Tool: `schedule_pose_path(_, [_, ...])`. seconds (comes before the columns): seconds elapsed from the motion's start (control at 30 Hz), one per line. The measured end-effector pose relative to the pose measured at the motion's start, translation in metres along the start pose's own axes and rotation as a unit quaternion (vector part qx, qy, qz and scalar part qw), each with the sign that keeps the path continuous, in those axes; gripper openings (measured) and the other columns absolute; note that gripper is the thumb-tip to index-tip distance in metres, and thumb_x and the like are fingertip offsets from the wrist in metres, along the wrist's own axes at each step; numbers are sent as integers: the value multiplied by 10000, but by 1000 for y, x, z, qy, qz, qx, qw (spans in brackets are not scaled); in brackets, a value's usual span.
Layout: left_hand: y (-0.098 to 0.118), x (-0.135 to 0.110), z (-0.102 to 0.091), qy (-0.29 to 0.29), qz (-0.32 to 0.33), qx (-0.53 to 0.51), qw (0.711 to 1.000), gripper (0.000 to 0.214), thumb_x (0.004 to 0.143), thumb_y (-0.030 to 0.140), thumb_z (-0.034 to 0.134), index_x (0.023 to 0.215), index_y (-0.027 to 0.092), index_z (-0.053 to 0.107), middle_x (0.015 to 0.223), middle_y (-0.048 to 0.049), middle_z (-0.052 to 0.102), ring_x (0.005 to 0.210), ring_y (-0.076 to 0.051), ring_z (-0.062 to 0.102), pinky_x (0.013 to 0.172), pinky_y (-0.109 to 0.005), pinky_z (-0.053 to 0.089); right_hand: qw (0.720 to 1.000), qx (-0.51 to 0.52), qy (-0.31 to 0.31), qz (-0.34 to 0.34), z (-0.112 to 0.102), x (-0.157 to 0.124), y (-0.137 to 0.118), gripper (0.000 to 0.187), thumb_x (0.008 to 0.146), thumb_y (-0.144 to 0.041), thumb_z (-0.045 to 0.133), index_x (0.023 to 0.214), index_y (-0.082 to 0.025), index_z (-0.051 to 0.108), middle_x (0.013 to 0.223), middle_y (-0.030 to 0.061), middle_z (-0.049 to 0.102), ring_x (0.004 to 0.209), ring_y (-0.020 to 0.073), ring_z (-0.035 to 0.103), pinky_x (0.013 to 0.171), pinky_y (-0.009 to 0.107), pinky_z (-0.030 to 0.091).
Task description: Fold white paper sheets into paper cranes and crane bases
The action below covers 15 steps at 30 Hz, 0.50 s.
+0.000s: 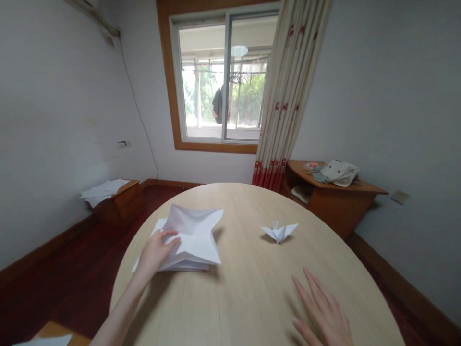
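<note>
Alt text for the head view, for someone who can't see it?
A person's left hand touches creased white paper lying over other sheets on a round pale table. To the right sits a folded paper bird, with the empty right hand nearer the camera. Behind are a window and patterned curtain.

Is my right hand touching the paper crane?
Apart: the head view shows tabletop between the right hand and the paper crane.

No readable text or numbers.
</note>
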<state>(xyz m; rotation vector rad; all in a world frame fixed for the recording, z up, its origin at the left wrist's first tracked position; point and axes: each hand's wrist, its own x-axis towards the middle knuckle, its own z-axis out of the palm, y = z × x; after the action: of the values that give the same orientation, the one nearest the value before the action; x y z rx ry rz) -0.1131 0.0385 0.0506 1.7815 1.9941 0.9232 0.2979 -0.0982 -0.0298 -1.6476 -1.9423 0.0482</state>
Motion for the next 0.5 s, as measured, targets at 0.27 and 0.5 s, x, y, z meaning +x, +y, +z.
schedule_pose_path(0.27, [-45, 27, 31, 50, -23, 231, 971, 545, 743, 527, 615, 1163, 180, 635, 1412, -235, 356, 1265, -499, 358, 930, -597, 353, 934, 260, 152, 194, 17, 142, 19, 517, 847, -495, 552, 1277, -213, 602, 1506, 202, 302, 1421, 392, 161, 1039, 602, 250])
schedule_pose_path(0.5, [13, -5, 16, 275, 78, 87, 954, 339, 920, 348, 405, 1122, 173, 614, 1406, -169, 385, 1316, -365, 338, 1070, -549, 257, 911, 332, 144, 197, 41, 175, 14, 470, 688, -513, 611, 956, -135, 687, 977, 150, 684, 976, 323, 603, 879, 478, 443])
